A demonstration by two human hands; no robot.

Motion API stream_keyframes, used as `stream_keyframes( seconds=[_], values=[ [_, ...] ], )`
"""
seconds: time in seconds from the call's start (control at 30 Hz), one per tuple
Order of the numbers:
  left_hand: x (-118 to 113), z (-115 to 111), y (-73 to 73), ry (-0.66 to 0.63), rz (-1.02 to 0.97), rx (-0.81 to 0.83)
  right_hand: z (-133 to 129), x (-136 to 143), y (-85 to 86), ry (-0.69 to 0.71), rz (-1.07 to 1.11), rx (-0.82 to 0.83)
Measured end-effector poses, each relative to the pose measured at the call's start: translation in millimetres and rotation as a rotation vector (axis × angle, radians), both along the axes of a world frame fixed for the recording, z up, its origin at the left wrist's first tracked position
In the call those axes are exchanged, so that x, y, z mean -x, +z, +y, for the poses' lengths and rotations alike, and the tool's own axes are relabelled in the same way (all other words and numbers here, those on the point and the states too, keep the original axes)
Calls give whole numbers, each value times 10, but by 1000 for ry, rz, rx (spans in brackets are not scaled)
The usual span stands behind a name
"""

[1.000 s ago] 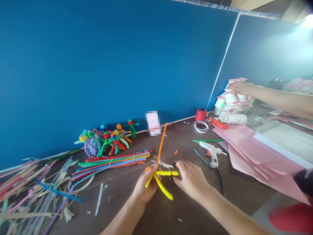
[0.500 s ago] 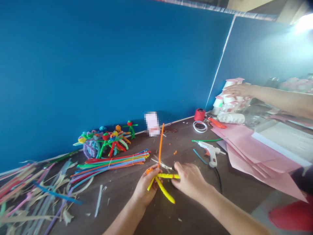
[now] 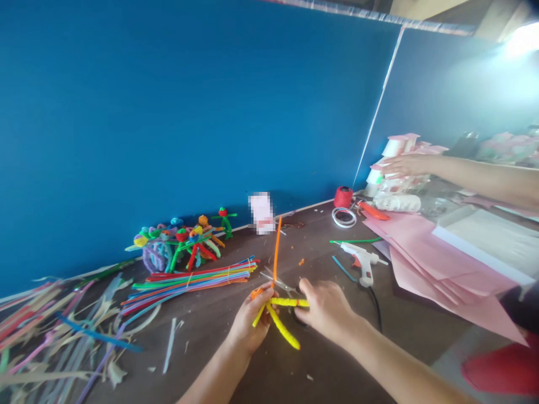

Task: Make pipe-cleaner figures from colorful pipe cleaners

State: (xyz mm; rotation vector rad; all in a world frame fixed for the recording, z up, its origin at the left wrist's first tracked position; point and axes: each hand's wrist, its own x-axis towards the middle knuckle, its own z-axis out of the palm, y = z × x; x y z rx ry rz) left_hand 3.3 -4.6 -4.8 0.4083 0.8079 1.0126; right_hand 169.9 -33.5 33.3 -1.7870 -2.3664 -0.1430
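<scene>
Item: 1 yellow figure [image 3: 286, 332], held above the brown table [image 3: 236, 373], in the middle of the view; 3 yellow limbs visible, 2 of them thickly wrapped.
Attached or held with it: 1 orange stem [image 3: 277, 249], standing nearly upright.
Left hand [image 3: 254, 318]: fingers closed on the figure where yellow meets orange.
Right hand [image 3: 326, 308]: gripping scissors [image 3: 288, 288] by the handles; blades parted at the stem's foot (whether they enclose it, cannot tell).
Condition: partly made, by judgement. Done: the wrapped limbs. Left: the orange length, uncut.
Nearby: a group of coloured figures [image 3: 181, 237], seemingly complete; 1 bundle of stems [image 3: 197, 279].
Change since 1.0 s ago: stem whole in both; own hands in nearly the same pose; a co-worker's hand [image 3: 406, 166] now lower on the stacked cups [image 3: 394, 147], uncovering the top.
</scene>
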Motion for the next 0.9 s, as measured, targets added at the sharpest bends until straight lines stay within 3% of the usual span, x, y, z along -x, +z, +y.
stream_keyframes(
  seconds=[0.63, 0.73, 0.9],
  values=[
    [-3, 3, 7, 7, -13, 11, -13, -4, 5, 24, -7, 32],
    [-1, 4, 11, 4, -20, 9, 2, -47, -12, -47, 62, 10],
    [4, -4, 17, -11, -4, -8, 84, -266, -32, -299, 148, 64]
  ],
)
